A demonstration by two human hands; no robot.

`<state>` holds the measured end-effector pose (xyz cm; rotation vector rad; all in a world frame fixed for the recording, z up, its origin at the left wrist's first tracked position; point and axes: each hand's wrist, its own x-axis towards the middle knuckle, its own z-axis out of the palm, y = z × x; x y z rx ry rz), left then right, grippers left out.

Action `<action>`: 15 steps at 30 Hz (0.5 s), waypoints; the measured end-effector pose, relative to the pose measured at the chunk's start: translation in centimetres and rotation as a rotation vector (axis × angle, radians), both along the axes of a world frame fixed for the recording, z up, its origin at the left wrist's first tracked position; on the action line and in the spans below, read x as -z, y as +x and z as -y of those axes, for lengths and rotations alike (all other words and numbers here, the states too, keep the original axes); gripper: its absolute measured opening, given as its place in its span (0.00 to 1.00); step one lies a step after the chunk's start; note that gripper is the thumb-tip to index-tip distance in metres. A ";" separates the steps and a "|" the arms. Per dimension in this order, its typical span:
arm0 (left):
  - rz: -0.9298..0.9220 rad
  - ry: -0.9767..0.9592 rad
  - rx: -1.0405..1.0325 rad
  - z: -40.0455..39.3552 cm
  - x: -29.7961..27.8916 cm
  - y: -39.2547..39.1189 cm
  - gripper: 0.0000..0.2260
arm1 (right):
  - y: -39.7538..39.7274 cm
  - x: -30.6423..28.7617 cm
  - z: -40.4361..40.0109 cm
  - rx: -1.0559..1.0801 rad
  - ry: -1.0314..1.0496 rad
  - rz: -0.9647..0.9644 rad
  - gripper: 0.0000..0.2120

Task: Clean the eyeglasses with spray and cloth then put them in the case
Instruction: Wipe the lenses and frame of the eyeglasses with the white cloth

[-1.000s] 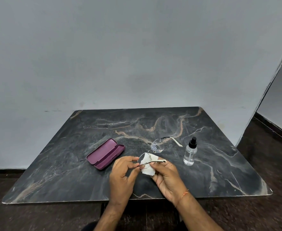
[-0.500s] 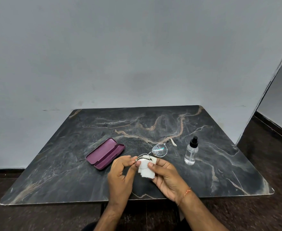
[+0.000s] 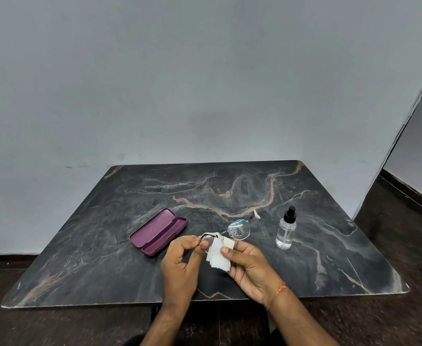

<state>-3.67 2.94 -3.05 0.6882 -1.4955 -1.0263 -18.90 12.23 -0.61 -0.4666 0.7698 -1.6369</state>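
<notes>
Currently, step: I'm wiping one lens of the eyeglasses (image 3: 230, 233).
Hands: left hand (image 3: 182, 260) pinches the frame; right hand (image 3: 248, 265) grips the cloth (image 3: 218, 257).
Next: I'd wipe the spotted far lens.

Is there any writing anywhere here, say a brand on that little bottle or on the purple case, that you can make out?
None can be read.
Spray bottle: clear, with a black cap; no label or print shows.
Case: open, plain purple inside; no lettering visible.
Eyeglasses: any marking on the frame is too small to tell.
Cloth: plain white, no print.
Table and wall: only marble veins and scuffs, no signs.
</notes>
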 end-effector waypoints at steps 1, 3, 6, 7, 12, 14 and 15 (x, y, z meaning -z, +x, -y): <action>-0.004 0.013 -0.011 0.0 -0.1 0.0 0.06 | 0.0 0.0 0.0 0.026 0.013 0.013 0.18; -0.041 0.074 -0.025 0.1 -0.3 0.0 0.06 | -0.2 0.0 0.0 0.065 0.031 0.036 0.18; -0.083 0.137 -0.044 0.1 -0.7 0.1 0.06 | -0.6 0.0 -0.1 0.073 0.046 0.054 0.16; -0.089 0.145 -0.045 0.1 -0.8 0.0 0.07 | -0.9 -0.1 -0.1 0.077 0.051 0.065 0.16; -0.118 0.154 -0.023 0.3 -0.7 0.0 0.07 | -1.9 0.2 -0.4 0.183 0.062 0.187 0.14; -0.110 0.154 0.003 0.3 -0.6 0.0 0.06 | -1.9 0.4 -0.4 0.219 0.034 0.190 0.15; -0.109 0.152 0.015 0.3 -0.6 -0.1 0.06 | -1.9 0.5 -0.4 0.239 0.022 0.187 0.16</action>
